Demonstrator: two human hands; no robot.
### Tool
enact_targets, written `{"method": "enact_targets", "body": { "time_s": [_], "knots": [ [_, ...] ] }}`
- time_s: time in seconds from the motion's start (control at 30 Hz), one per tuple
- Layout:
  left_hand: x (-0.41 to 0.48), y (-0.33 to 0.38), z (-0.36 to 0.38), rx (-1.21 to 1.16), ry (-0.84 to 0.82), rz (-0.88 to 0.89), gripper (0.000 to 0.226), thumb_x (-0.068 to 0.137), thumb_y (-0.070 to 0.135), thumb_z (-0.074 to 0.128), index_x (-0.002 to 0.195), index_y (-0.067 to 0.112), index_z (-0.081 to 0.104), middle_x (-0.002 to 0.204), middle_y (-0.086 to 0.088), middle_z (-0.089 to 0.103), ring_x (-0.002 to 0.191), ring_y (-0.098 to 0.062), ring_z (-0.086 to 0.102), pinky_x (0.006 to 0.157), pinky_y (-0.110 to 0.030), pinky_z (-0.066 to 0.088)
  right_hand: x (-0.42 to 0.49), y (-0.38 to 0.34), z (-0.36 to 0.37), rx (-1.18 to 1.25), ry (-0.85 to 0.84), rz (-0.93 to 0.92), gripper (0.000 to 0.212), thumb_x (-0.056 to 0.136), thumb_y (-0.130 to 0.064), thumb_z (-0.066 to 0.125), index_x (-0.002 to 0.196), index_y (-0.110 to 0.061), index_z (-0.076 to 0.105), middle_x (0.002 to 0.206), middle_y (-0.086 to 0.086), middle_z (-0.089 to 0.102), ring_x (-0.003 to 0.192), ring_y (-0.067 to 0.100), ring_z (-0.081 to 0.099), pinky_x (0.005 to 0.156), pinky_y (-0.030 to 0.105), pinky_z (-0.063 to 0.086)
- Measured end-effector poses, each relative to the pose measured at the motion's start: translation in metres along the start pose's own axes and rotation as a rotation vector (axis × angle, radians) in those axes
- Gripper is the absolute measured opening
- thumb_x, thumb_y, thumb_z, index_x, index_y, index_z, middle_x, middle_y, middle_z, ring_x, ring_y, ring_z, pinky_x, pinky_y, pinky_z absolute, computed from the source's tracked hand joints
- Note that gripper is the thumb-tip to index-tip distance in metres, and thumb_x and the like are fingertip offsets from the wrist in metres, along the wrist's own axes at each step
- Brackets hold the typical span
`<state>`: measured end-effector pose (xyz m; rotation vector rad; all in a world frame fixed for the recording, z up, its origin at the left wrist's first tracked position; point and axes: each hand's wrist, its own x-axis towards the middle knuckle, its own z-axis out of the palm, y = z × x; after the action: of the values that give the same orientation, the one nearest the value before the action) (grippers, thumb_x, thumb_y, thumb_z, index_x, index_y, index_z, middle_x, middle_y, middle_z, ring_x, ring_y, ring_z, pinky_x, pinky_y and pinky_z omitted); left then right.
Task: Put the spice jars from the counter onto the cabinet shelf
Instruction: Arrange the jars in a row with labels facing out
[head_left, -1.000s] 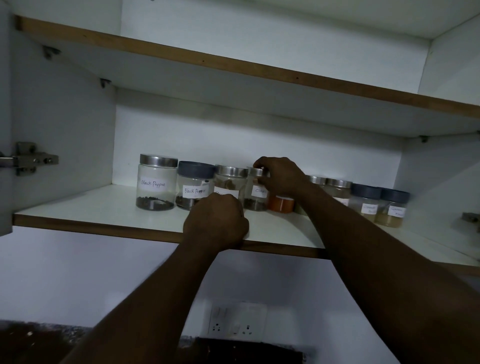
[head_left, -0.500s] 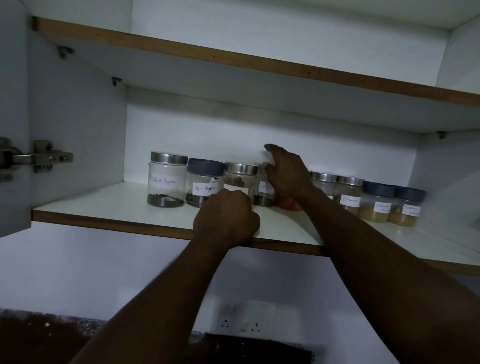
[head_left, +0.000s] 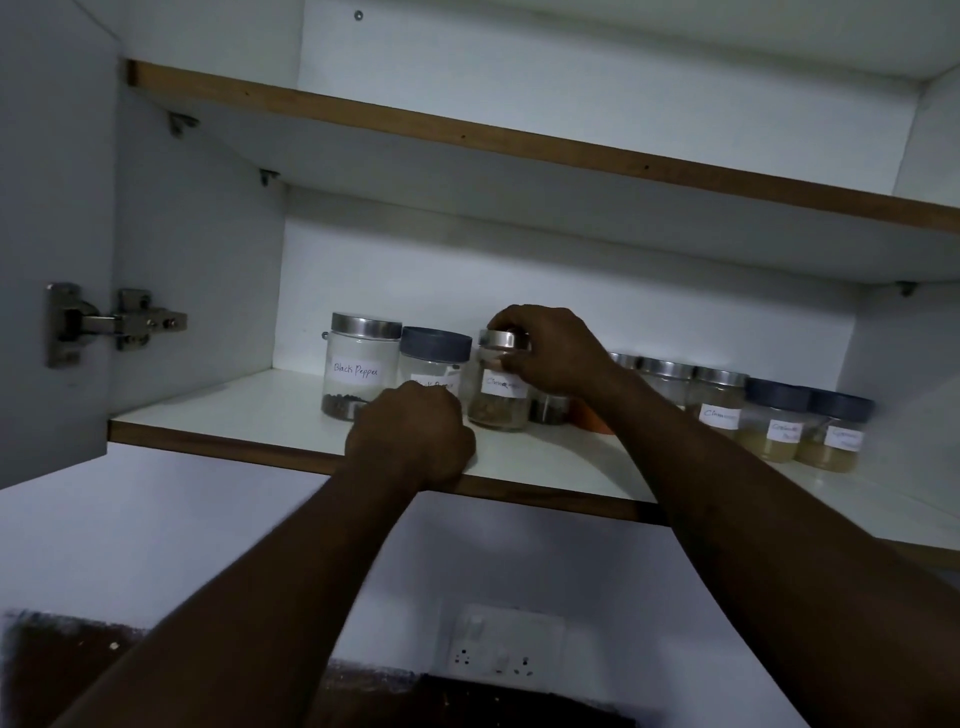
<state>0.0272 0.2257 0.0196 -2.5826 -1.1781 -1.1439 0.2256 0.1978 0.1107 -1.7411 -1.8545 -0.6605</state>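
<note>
Your right hand (head_left: 553, 353) comes in from the right and from above, and its fingers (head_left: 506, 317) are curled over the steel lid of one jar (head_left: 498, 402), so it grips this jar at the top. The jar is directly under the hand, upright, with its long axis vertical, and its base seems to sit on the shelf (head_left: 234, 410). It stands just beside the blue-lid jar (head_left: 435, 349) on its left; a smaller dark jar (head_left: 548, 410) is close behind it on the right. Your right forearm crosses low over the front edge of the shelf. Your left hand (head_left: 410, 441) is nearer to you, curled into a fist on the front part of the shelf, in front of the blue-lid jar, and nothing shows inside it. I judge that any move of the jar belongs to the right hand, because the gap to the left neighbour is small and a tilt could knock it
</note>
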Motion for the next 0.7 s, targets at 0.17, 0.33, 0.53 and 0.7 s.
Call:
{"method": "enact_targets", "body": {
  "time_s": [0.17,0.33,0.53,0.7],
  "knots": [
    [0.0,-0.001,0.005,-0.007,0.033,0.006,0.031,0.09,0.043,0.056,0.091,0.021,0.077,0.084,0.0,0.071,0.076,-0.019,0.064,0.068,-0.029,0.051,0.01,0.013,0.024,0.004,-0.005,0.027,0.041,0.082,-0.03,0.083,0.119,-0.03,0.064,0.112,-0.008,0.07,0.098,0.015,0.062,0.086,0.04,0.055],
    [0.001,0.0,0.006,-0.015,0.061,-0.017,0.029,0.089,0.042,0.058,0.089,0.019,0.076,0.077,0.002,0.062,0.07,-0.017,0.056,0.064,-0.027,0.042,0.023,0.017,0.041,-0.036,-0.003,0.033,0.043,0.084,-0.024,0.079,0.123,-0.027,0.06,0.117,-0.001,0.069,0.1,0.021,0.062,0.084,0.04,0.053],
    [0.0,-0.001,0.004,-0.007,0.051,-0.034,0.029,0.09,0.043,0.057,0.092,0.018,0.073,0.077,0.002,0.053,0.073,-0.018,0.052,0.067,-0.03,0.042,0.026,0.019,0.047,-0.108,0.005,0.029,0.044,0.087,-0.025,0.074,0.127,-0.026,0.056,0.121,0.005,0.069,0.101,0.03,0.065,0.083,0.041,0.053],
    [-0.007,-0.004,0.0,0.002,0.084,-0.041,0.028,0.091,0.041,0.057,0.091,0.018,0.073,0.079,0.0,0.06,0.077,-0.023,0.063,0.066,-0.03,0.042,0.016,0.014,0.044,-0.098,0.001,0.04,0.061,0.091,-0.024,0.073,0.147,-0.024,0.049,0.147,0.006,0.058,0.121,0.033,0.062,0.102,0.043,0.052]
  ]
}}
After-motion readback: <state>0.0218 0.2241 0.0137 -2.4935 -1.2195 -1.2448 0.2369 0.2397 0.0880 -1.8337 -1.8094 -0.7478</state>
